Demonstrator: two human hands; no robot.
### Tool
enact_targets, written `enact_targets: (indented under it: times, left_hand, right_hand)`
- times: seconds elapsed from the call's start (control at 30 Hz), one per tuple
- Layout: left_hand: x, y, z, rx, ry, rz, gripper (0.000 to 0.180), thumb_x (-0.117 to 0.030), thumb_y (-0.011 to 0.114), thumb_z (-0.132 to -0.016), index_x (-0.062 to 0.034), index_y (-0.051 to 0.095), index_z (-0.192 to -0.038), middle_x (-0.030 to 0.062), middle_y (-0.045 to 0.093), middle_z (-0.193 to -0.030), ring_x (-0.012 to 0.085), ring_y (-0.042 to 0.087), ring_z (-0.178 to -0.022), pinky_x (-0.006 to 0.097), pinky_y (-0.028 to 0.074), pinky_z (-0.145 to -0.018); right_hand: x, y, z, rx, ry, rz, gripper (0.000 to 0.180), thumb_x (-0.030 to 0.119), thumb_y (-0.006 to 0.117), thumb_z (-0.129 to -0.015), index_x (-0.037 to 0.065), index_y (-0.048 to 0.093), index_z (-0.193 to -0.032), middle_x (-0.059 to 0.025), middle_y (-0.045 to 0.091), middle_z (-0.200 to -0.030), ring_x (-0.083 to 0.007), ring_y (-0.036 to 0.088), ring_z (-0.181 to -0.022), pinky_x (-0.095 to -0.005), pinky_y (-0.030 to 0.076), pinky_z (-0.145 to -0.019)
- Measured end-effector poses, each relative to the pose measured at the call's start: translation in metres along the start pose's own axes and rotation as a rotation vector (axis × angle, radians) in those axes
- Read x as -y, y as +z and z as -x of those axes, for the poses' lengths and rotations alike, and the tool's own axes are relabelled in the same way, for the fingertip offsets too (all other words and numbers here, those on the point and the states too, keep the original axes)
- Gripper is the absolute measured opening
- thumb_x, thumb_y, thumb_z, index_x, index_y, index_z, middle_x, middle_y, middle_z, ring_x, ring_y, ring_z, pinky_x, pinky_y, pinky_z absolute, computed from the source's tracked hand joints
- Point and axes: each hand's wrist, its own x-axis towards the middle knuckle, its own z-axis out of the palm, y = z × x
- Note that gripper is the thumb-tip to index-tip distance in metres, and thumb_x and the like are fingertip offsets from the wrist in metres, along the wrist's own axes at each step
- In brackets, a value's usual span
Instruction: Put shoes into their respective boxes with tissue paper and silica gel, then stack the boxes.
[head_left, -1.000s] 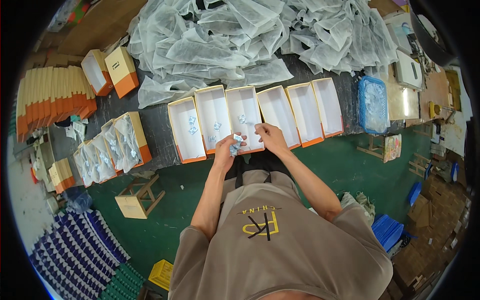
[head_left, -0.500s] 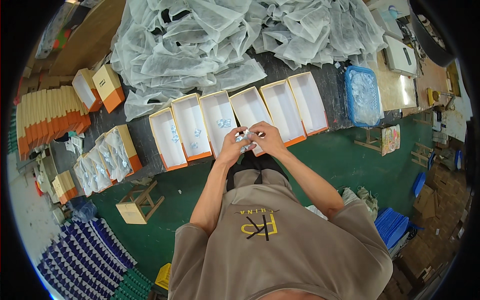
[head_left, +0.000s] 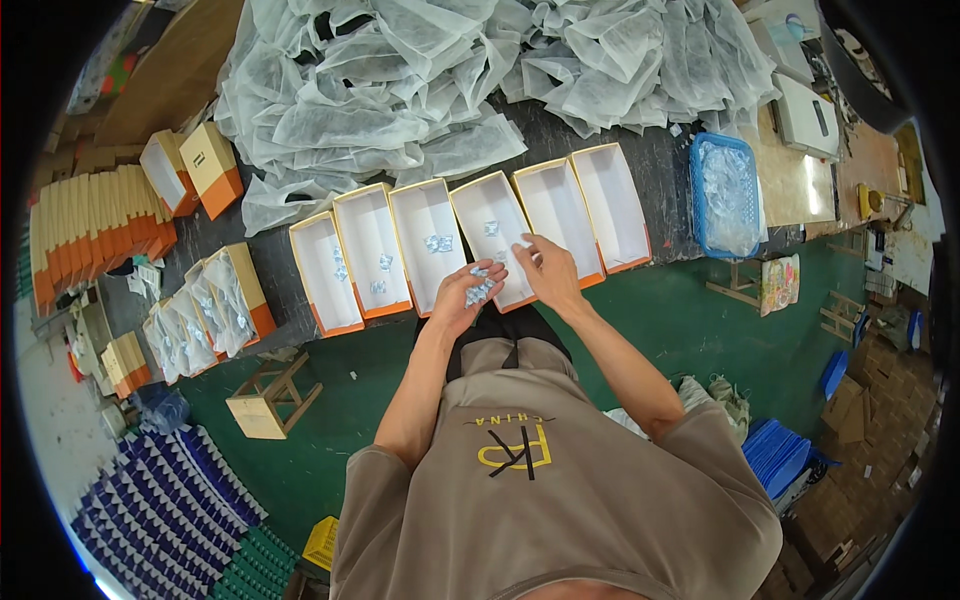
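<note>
- Far L of table (head_left: 280, 300): bagged goods (head_left: 205, 318) in boxes, unchanged.
- Boxes 1 (head_left: 328, 300), 2 (head_left: 368, 228) & 3 (head_left: 418, 212): approx. two blue-white sachets (head_left: 377, 287) each, same as 0.5 s ago.
- L hand (head_left: 455, 303): fingers curled round a sachet bunch (head_left: 480, 288), near box 4's front end; grip closed on it.
- Box 4 (head_left: 482, 202): new since last pic, one sachet (head_left: 491, 228) inside, poss. a second, blurred, by R fingertips. So four of six now supplied.
- R hand (head_left: 550, 272): parted from L, over box 4; grip spread.
- Boxes 5 (head_left: 553, 205) & 6 (head_left: 610, 200): no sachets visible.
</note>
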Motion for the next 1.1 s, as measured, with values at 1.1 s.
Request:
enact_targets:
  times: [1.1]
  left_hand:
    - [0.045, 0.112, -0.091, 0.007, -0.092, -0.23, 0.069, 0.005, 0.047, -0.099, 0.0017, 0.012, -0.158, 0.0253, 0.047, -0.147, 0.0354, 0.057, -0.125, 0.052, 0.055, -0.103]
  right_hand:
    - [-0.084, -0.045, -0.012, -0.233, -0.047, -0.201, 0.03, 0.018, 0.07, -0.091, 0.001, 0.07, -0.116, -0.0135, 0.069, -0.096, -0.0234, 0.067, -0.085, -0.0339, 0.055, -0.07]
